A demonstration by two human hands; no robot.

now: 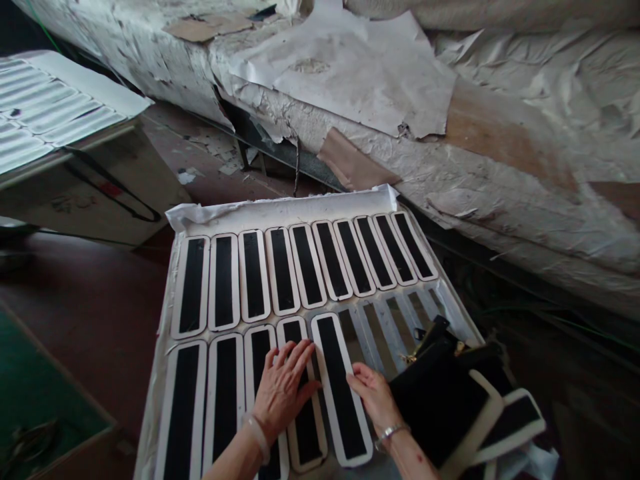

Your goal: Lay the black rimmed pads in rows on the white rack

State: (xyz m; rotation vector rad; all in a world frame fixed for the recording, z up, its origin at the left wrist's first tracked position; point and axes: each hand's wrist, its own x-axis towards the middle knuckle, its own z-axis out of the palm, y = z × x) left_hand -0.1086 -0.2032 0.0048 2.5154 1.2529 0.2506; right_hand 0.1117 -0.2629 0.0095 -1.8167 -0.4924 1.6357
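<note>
One left hand spread over the nine-o'clock panel, steadying it I guess; right hand pinches the white-bordered strip's three-o'clock edge, likely keeping it straight.

Tray in front. Strips on it in two rows: far row spans side to side, near row lies along left part. One strip at near row's right end. Heap over tray's right near side. Bench behind, running off right; sheet on top. Crate far left, panel on it.
</note>
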